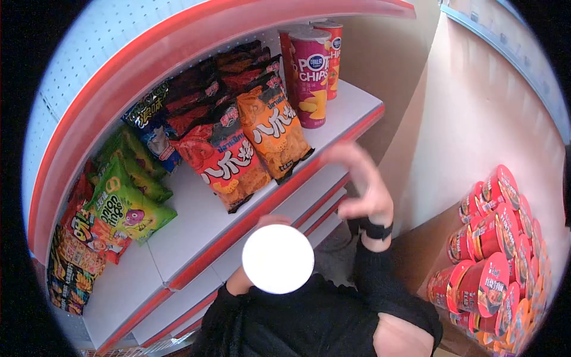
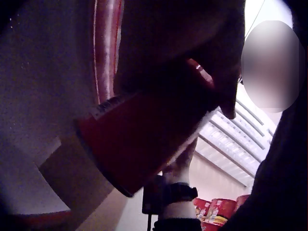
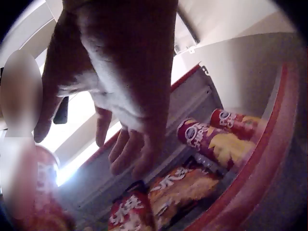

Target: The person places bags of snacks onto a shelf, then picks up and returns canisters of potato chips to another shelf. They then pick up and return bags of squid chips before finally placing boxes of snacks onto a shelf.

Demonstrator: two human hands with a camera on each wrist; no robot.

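Note:
My left hand (image 1: 272,221) is mostly hidden behind a bright white disc (image 1: 278,259) in the head view. In the left wrist view that hand grips a red potato chip can (image 2: 139,134), tilted and in deep shadow. The same can (image 3: 42,192) shows partly at the lower left of the right wrist view. My right hand (image 1: 366,184) is raised in front of the shelf edge, fingers spread and gently bent, with nothing held. From the right wrist view, this right hand (image 3: 120,82) hangs open above the snack bags.
On the shelf (image 1: 196,208) stand orange and red snack bags (image 1: 276,134), green onion ring bags (image 1: 134,205) and upright chip cans (image 1: 312,77). A red curved rail (image 1: 119,83) overhangs them. Red instant noodle cups (image 1: 493,238) are stacked at the right.

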